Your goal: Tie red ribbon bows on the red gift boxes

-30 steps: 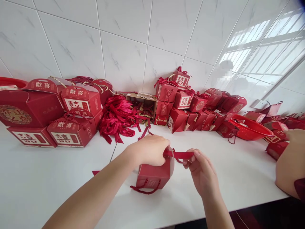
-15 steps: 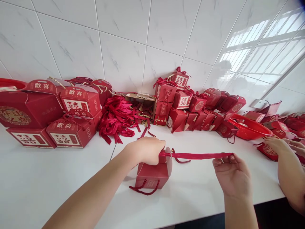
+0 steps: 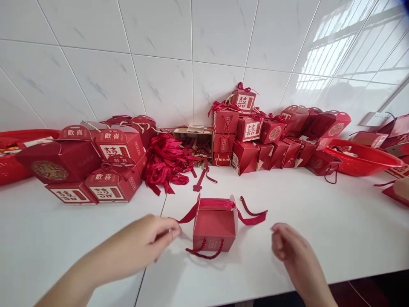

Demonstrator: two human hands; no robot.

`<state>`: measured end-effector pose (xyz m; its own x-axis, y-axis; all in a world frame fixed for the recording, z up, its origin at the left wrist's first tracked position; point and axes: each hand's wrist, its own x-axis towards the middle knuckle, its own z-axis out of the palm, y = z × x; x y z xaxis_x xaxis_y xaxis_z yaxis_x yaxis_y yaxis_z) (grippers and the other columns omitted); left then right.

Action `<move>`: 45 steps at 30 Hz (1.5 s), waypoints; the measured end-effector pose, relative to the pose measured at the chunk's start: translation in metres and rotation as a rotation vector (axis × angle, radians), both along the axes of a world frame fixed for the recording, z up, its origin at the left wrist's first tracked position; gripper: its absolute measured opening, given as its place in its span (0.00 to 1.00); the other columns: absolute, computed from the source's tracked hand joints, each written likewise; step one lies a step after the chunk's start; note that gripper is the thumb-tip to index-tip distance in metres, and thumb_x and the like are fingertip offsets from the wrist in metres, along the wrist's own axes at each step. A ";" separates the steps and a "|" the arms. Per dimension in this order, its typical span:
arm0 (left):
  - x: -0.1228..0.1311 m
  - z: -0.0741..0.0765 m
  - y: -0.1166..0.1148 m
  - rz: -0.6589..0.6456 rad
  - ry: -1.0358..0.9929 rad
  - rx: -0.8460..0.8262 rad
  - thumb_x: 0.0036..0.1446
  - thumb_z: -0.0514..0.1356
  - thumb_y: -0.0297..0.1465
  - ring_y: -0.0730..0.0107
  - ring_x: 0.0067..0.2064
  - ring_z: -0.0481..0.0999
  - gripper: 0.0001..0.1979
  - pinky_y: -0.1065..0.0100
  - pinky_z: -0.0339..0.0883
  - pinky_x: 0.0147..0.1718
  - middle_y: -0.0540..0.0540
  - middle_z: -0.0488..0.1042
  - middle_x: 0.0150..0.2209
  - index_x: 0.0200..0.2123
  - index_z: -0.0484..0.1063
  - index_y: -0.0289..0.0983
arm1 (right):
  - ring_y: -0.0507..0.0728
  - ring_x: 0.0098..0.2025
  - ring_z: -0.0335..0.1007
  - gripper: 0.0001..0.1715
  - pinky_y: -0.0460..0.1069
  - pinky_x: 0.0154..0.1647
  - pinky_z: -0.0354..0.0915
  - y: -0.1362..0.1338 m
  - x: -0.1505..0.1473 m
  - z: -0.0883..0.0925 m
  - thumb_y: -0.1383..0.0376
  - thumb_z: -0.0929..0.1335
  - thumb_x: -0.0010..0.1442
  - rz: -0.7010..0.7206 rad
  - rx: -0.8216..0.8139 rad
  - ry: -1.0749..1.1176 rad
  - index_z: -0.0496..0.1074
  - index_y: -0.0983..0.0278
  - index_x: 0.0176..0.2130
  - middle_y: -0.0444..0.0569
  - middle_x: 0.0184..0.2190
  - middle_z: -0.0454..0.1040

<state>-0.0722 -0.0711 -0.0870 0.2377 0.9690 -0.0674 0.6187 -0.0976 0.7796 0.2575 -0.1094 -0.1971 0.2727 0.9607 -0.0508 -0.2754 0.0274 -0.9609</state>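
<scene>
A red gift box (image 3: 214, 224) stands on the white table in front of me, a twisted rope handle (image 3: 207, 256) hanging down its near side. Through its raised end flaps runs a red ribbon (image 3: 252, 219), its tails sticking out left and right. My left hand (image 3: 156, 236) is closed at the left tail, the thumb and index finger pinched by its end. To the right of the box, my right hand (image 3: 289, 249) is curled with nothing visible in it, apart from the right ribbon tail. Beside that tail lies a thin dark red cord (image 3: 251, 209).
Red boxes (image 3: 111, 185) are stacked at left near a pile of ribbons (image 3: 166, 160). Behind stand an open carton (image 3: 191, 132) of small tags and more stacked boxes (image 3: 246, 155). Red basins (image 3: 361, 160) sit at both sides, before a tiled wall (image 3: 159, 81).
My right hand has let go of the ribbon's right end, which now droops beside the box. My left hand has moved off the box top to its left side. The co-worker's hands have left view.
</scene>
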 end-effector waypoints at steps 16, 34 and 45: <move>0.044 -0.057 -0.002 0.347 -1.372 -0.380 0.57 0.57 0.22 0.67 0.46 0.74 0.08 0.68 0.71 0.38 0.44 0.73 0.48 0.38 0.72 0.39 | 0.54 0.36 0.67 0.22 0.47 0.31 0.65 0.025 -0.071 0.014 0.47 0.69 0.54 0.130 -0.127 0.209 0.74 0.60 0.40 0.48 0.37 0.72; 0.043 -0.004 0.019 0.353 -1.215 0.115 0.55 0.63 0.39 0.74 0.37 0.73 0.13 0.74 0.68 0.35 0.49 0.77 0.35 0.41 0.78 0.39 | 0.49 0.28 0.67 0.16 0.46 0.28 0.68 0.053 -0.059 0.086 0.55 0.72 0.53 -0.152 0.323 -0.040 0.77 0.61 0.40 0.45 0.32 0.75; 0.065 0.051 0.023 0.013 -0.669 0.336 0.52 0.65 0.38 0.63 0.43 0.76 0.13 0.68 0.68 0.43 0.45 0.80 0.38 0.40 0.80 0.38 | 0.55 0.31 0.73 0.12 0.52 0.34 0.70 0.055 -0.078 0.141 0.58 0.70 0.55 -0.056 0.612 -0.399 0.75 0.64 0.34 0.47 0.28 0.76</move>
